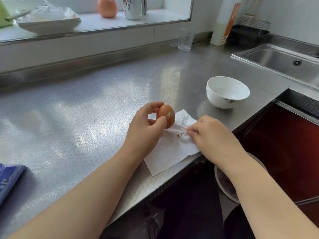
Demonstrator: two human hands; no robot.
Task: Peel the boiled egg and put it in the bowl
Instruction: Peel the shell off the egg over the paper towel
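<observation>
My left hand [146, 125] holds a brown boiled egg [166, 115] upright between thumb and fingers, just above a white paper towel [170, 149] on the steel counter. A small patch of shell is chipped away on the egg's right side. My right hand [208, 133] rests on the towel with its fingertips pinched together beside a few small brown shell bits [179, 134]; whether it holds a bit I cannot tell. A white bowl [227, 91] stands empty on the counter beyond the towel, to the right.
The steel counter [86, 109] ends in an edge close under my arms. A sink [283, 62] lies at the far right, a clear glass [186, 39] and a tall white bottle [224, 21] at the back. A blue cloth [8, 180] lies at the left edge.
</observation>
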